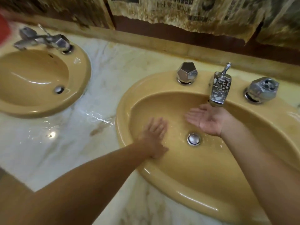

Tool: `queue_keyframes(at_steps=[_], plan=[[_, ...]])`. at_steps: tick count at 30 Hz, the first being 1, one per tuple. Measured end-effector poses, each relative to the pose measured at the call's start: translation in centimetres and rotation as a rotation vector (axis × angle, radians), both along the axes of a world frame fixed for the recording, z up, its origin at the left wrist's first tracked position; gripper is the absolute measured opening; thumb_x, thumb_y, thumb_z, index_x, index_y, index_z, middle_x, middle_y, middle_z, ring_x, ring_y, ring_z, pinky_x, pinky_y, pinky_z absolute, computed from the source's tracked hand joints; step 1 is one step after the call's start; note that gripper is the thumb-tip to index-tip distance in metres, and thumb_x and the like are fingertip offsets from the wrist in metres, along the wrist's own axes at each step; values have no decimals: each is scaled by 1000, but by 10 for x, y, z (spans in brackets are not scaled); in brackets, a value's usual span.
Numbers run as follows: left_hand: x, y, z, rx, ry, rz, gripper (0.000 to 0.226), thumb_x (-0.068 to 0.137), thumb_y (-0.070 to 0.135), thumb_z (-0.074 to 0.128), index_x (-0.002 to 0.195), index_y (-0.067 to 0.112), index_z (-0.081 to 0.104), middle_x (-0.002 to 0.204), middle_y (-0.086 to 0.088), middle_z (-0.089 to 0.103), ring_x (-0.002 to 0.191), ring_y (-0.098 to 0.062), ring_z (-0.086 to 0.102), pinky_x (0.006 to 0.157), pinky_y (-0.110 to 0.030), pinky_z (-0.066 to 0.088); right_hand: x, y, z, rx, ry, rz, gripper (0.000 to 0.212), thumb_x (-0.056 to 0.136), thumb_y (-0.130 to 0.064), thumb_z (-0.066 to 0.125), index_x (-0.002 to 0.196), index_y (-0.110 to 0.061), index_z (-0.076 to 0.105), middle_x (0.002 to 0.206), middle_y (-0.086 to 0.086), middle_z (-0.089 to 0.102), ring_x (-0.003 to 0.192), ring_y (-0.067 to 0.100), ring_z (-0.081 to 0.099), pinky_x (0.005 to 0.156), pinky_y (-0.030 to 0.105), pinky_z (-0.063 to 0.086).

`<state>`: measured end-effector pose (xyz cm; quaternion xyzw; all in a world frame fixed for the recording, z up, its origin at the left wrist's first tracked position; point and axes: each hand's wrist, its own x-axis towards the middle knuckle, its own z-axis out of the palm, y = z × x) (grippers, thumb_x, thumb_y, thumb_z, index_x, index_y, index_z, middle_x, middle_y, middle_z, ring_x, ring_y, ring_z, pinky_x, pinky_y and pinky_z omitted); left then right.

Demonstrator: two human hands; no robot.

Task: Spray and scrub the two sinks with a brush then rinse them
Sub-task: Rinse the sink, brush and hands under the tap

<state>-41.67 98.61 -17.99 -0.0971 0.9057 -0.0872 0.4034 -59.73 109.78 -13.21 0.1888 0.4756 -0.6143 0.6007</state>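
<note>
The near-right mustard-yellow oval ceramic sink (203, 176) looks mid-rinse: the right hand (209, 120) cups palm-up under the spotted chrome spout (220, 90), grip open, likely catching water; the left hand (154, 137) lies flat, open, wiping the basin. The far-left matching sink (40, 82) sits across the wet marble desk (56, 143).

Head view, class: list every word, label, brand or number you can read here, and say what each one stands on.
None can be read.
Papers on the wall: dark blocks of print, too blurred to make out.
Spout, faucet handles and both sinks: no marking visible.
</note>
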Motion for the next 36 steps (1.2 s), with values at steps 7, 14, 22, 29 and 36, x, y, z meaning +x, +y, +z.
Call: queue_keyframes(at_steps=[7,14,22,29,36], plan=[[-5,37,-32,476,-121,201,98,90,85,30,162,31,-8,167,6,-22,151,-13,-26,125,-51,-5,9,0,4,36,30,144,46,108,-19,32,138,12,46,141,31,52,130,41,54,106,46,48],[-12,-74,-1,-262,208,-378,77,101,67,12,160,23,-11,167,3,-22,154,-19,-24,118,-46,-28,11,2,9,-118,-42,226,47,106,-21,36,139,11,47,135,32,57,119,41,62,97,49,52],[-6,47,4,402,-159,38,84,99,72,29,164,27,0,169,0,-19,155,-25,-18,123,-52,-9,8,8,14,-59,40,155,47,104,-20,40,139,12,45,139,33,52,123,44,57,96,48,55],[-45,-84,48,-251,186,-803,72,105,59,10,158,16,-13,168,3,-16,154,-17,-21,118,-45,-27,29,6,21,-130,-125,-444,46,106,-18,29,132,14,49,138,33,53,129,43,52,110,50,43],[-98,-59,38,-148,245,-896,58,108,38,20,161,18,7,163,5,-8,157,-21,-9,110,-42,-32,33,20,33,-288,-130,-600,51,108,-26,29,133,14,48,128,35,60,125,46,56,110,51,42]])
